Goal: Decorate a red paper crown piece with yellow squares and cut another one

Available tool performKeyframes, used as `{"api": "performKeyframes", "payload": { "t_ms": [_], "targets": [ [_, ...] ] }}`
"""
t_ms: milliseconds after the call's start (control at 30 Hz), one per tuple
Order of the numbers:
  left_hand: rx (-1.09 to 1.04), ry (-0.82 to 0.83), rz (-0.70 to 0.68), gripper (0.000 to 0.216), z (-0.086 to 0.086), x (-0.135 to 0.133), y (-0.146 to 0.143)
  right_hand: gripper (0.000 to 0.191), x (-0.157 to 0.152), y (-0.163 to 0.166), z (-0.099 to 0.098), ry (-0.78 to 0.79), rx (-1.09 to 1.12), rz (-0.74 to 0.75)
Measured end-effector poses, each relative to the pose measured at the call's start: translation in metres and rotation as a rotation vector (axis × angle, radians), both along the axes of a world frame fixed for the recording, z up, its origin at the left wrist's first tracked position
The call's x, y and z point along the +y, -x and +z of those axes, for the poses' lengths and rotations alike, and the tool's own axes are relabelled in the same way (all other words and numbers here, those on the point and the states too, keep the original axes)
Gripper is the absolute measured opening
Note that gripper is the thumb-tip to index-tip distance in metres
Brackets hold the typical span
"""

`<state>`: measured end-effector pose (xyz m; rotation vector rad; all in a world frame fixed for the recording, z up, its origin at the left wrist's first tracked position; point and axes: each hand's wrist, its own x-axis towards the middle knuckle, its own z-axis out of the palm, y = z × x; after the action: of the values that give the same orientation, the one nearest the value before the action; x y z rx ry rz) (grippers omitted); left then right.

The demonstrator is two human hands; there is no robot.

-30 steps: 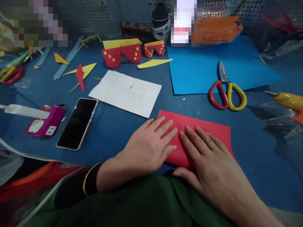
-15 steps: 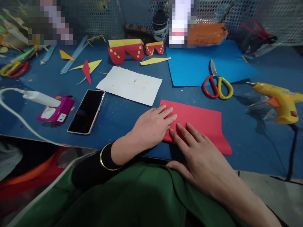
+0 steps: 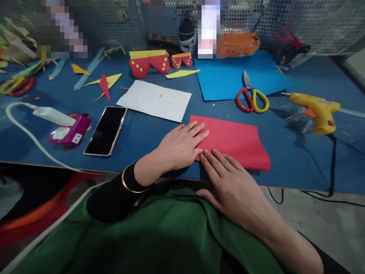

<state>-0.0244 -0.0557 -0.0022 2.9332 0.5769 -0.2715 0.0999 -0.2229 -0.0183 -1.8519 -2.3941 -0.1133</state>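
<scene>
A sheet of red paper (image 3: 230,139) lies doubled over at the front of the blue table, its right end bulging in a loose, uncreased curve. My left hand (image 3: 182,144) rests flat on its left end, fingers stretched out. On the paper's near edge, close to the left fingertips, press the fingers of my right hand (image 3: 230,179); they are extended, with the thumb apart below the table edge. Beyond the paper are a white sheet (image 3: 155,101) with small yellow scraps and red-and-yellow paper glasses (image 3: 149,64), with a smaller pair (image 3: 181,60) beside them.
Scissors (image 3: 247,95) lie partly on a blue sheet (image 3: 216,82). A yellow glue gun (image 3: 316,110) with a black cord is at right. Left are a phone (image 3: 105,131) and a purple power adapter (image 3: 68,129) with a white cable. Yellow and red scraps (image 3: 104,86) lie behind.
My right fingers have slid slightly left along the paper's near edge, towards my left hand. The left hand keeps its place on the paper. The whole view has shifted a little.
</scene>
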Motion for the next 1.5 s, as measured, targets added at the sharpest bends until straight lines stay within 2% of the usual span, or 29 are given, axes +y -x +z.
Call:
{"api": "performKeyframes", "payload": {
  "t_ms": [433,600,767,867,1000,1100,1133,1200,1300,1400,1500],
  "targets": [
    [0.016,0.032,-0.002,0.075,-0.001,0.002,0.004,0.067,-0.020,-0.007,0.004,-0.064,-0.110,-0.082],
    [0.023,0.032,-0.005,0.077,-0.003,0.003,0.004,0.067,-0.039,-0.024,0.003,-0.091,-0.180,-0.125],
    [0.002,0.022,-0.009,0.077,-0.005,0.003,0.004,0.064,-0.063,-0.042,-0.006,-0.111,-0.186,-0.182],
    [-0.009,0.020,-0.016,0.078,-0.006,0.004,0.004,0.070,-0.077,-0.050,-0.011,-0.144,-0.199,-0.206],
    [0.001,0.019,-0.016,0.076,-0.006,0.005,0.004,0.069,-0.087,-0.053,-0.002,-0.146,-0.167,-0.294],
    [0.001,0.021,-0.017,0.077,-0.005,0.005,0.003,0.070,-0.078,-0.049,0.007,-0.176,-0.099,-0.409],
    [-0.004,0.020,-0.017,0.078,-0.005,0.005,0.003,0.071,-0.071,-0.047,0.007,-0.193,-0.076,-0.396],
    [-0.017,0.016,-0.013,0.078,-0.006,0.004,0.003,0.071,-0.053,-0.040,0.002,-0.193,-0.031,-0.238],
    [-0.032,0.013,-0.010,0.075,-0.008,0.003,0.004,0.067,-0.025,-0.029,-0.016,-0.133,0.019,-0.056],
    [-0.036,0.028,-0.002,0.074,-0.007,0.002,0.005,0.060,-0.012,-0.020,-0.031,-0.104,0.042,-0.019],
    [-0.037,0.047,0.048,0.083,-0.005,0.001,0.008,0.054,-0.012,-0.016,-0.036,-0.104,0.034,-0.032]
  ]
}}
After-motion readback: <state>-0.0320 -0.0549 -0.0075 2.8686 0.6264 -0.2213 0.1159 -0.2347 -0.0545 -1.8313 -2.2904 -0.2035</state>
